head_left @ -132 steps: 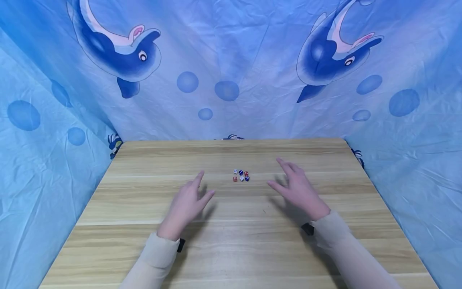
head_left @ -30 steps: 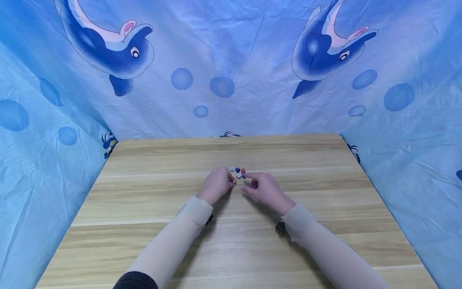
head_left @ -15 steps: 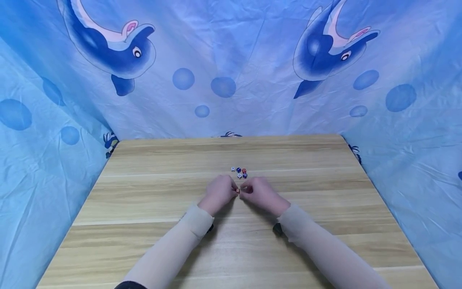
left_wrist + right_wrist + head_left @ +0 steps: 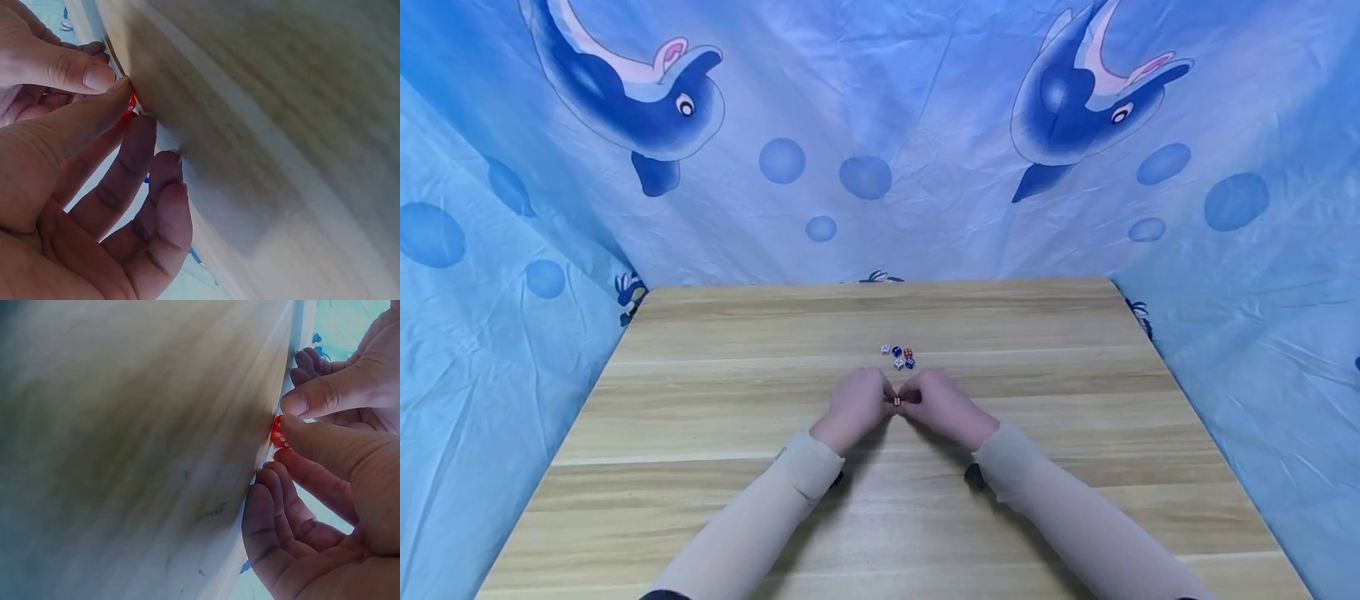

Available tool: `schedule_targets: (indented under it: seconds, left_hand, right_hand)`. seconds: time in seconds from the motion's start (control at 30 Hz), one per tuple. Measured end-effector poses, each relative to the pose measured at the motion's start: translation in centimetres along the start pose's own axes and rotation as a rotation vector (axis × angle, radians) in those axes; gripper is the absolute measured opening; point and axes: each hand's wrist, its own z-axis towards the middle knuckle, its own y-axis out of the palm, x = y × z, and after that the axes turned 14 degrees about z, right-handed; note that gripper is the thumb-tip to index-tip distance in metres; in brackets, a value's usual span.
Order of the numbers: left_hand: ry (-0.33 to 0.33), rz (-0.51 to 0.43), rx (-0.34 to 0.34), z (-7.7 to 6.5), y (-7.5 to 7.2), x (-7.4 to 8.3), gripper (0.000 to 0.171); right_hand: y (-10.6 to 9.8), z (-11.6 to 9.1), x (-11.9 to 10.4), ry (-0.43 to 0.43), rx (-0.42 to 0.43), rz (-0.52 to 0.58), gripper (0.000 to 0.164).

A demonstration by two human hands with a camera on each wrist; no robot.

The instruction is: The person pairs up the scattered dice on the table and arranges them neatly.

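Note:
Both hands meet over the near side of a small group of dice. In the head view a red die (image 4: 897, 402) with pale pips is between the fingertips of my left hand (image 4: 859, 402) and my right hand (image 4: 946, 407). Each hand pinches it with thumb and forefinger. The right wrist view shows the red die (image 4: 279, 432) low at the tabletop, partly covered by the thumb. Only a sliver of the red die (image 4: 132, 102) shows in the left wrist view. My other fingers are bent near the wood.
Beyond the hands lie a white die (image 4: 885, 349), a blue die (image 4: 897, 352) and another red die (image 4: 907, 353). Closer in are a second white die (image 4: 898, 364) and a second blue die (image 4: 910, 363). A dolphin-print curtain (image 4: 940, 233) surrounds the wooden table (image 4: 737, 333).
The hands came in from apart. My left hand took the red die from the group's near left corner and drew it toward me; my right hand moved from the blue die to the red one.

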Motion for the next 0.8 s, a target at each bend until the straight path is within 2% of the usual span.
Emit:
schedule_targets:
  seconds: [0.4,0.8]
  left_hand:
    - [0.009,-0.033,0.004,-0.3,0.21,-0.36,0.005]
    - [0.019,-0.006,0.003,-0.71,0.2,-0.22,0.004]
  right_hand:
    - [0.25,-0.02,-0.1,-0.016,-0.006,-0.035,0.007]
    - [0.24,-0.3,-0.39,-0.014,-0.024,-0.023,0.008]
